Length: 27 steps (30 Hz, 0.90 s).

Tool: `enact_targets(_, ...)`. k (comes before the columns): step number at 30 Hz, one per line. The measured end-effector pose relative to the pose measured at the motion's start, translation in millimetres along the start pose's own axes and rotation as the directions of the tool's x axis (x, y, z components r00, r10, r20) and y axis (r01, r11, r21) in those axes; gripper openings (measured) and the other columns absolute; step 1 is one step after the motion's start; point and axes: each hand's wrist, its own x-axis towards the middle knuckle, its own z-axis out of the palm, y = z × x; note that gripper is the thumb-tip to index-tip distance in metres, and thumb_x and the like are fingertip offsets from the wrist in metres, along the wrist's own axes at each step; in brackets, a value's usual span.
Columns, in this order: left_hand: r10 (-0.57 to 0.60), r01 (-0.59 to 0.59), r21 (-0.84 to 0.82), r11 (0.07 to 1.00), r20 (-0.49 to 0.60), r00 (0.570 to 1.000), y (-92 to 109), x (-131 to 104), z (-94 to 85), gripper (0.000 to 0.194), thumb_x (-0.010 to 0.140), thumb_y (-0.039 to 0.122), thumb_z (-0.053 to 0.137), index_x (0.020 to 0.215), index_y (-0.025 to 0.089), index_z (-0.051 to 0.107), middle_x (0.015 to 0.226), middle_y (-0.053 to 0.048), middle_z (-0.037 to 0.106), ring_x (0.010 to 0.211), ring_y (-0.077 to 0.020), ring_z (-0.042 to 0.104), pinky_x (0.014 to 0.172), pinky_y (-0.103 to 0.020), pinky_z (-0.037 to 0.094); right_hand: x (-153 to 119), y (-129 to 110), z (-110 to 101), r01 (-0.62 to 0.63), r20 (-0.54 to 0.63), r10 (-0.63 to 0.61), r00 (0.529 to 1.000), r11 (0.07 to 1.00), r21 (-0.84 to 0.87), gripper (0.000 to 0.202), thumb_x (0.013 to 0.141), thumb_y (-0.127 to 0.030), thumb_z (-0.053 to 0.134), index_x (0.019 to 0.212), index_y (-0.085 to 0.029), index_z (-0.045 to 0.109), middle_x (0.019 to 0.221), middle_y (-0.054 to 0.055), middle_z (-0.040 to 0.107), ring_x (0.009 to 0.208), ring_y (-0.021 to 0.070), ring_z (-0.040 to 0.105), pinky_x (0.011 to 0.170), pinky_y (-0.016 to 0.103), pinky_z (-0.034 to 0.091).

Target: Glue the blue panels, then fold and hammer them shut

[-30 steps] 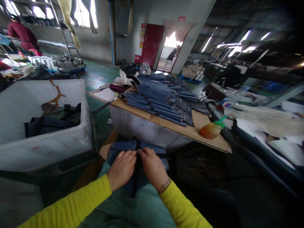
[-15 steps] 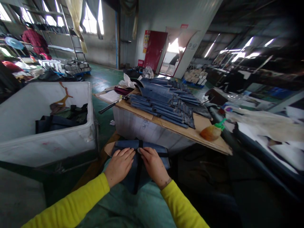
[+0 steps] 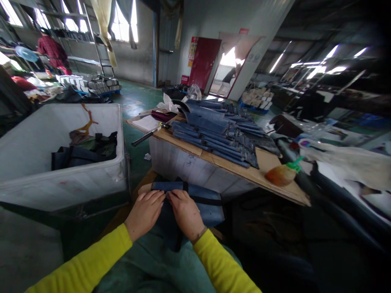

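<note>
A dark blue fabric piece with black straps [image 3: 210, 209] lies across my lap, below the table edge. My left hand [image 3: 146, 215] rests on its left part, fingers bent and pressed together at the cloth. Beside it, my right hand [image 3: 187, 213] pinches the fabric near a small pale object that is too small to identify. The fingertips of both hands nearly meet near the top edge of the piece. Part of the cloth is hidden under my hands.
A cardboard-topped table [image 3: 265, 167] holds stacked blue pieces [image 3: 214, 134], a hammer-like tool [image 3: 146, 136] and an orange bottle with a green cap [image 3: 282, 174]. A white bin [image 3: 61, 183] stands left. A person in red [image 3: 53, 51] is far back left.
Both hands have shifted left along the fabric, uncovering more of its right part and strap. The surroundings appear slightly farther right in view.
</note>
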Motion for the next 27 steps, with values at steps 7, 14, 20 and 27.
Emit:
enact_targets(7, -0.088, 0.088, -0.018, 0.996, 0.016, 0.996, -23, -12, -5.4, 0.031, 0.092, 0.021, 0.038, 0.118, 0.017, 0.054, 0.120, -0.007, 0.059, 0.112, -0.0206, 0.050, 0.091, -0.039, 0.038, 22, -17, 12, 0.052, 0.028, -0.052, 0.998, 0.998, 0.031, 0.028, 0.089, -0.014, 0.043, 0.113, -0.020, 0.056, 0.108, 0.004, 0.059, 0.097, 0.0173, 0.051, 0.083, 0.028, 0.046)
enact_targets(14, -0.133, 0.129, -0.095, 0.987, -0.036, 0.990, -39, -20, -4.3, 0.027, 0.092, 0.024, 0.036, 0.111, 0.018, 0.055, 0.112, -0.008, 0.061, 0.107, -0.0200, 0.053, 0.090, -0.038, 0.040, 37, -30, 21, 0.097, 0.042, -0.097, 0.994, 0.995, 0.019, 0.026, 0.090, -0.016, 0.041, 0.111, -0.020, 0.056, 0.106, 0.004, 0.058, 0.096, 0.0165, 0.050, 0.081, 0.028, 0.047)
enact_targets(20, -0.093, 0.093, -0.009, 0.996, 0.003, 0.996, -21, -13, -5.3, 0.034, 0.091, 0.028, 0.040, 0.122, 0.020, 0.051, 0.119, -0.008, 0.057, 0.112, -0.0231, 0.049, 0.091, -0.039, 0.039, 25, -14, 3, 0.110, 0.086, -0.109, 0.990, 0.994, -0.012, 0.027, 0.090, -0.017, 0.041, 0.113, -0.020, 0.056, 0.105, 0.004, 0.058, 0.097, 0.0163, 0.050, 0.082, 0.027, 0.046)
enact_targets(27, -0.066, 0.064, 0.044, 0.997, 0.040, 0.997, -15, -10, -5.4, 0.038, 0.091, 0.033, 0.042, 0.128, 0.027, 0.049, 0.123, -0.005, 0.055, 0.113, -0.0232, 0.047, 0.091, -0.039, 0.038, -19, 35, -33, 0.003, 0.118, 0.012, 0.993, 0.992, -0.125, 0.028, 0.089, -0.016, 0.045, 0.112, -0.023, 0.058, 0.108, 0.004, 0.059, 0.096, 0.0173, 0.052, 0.081, 0.028, 0.046)
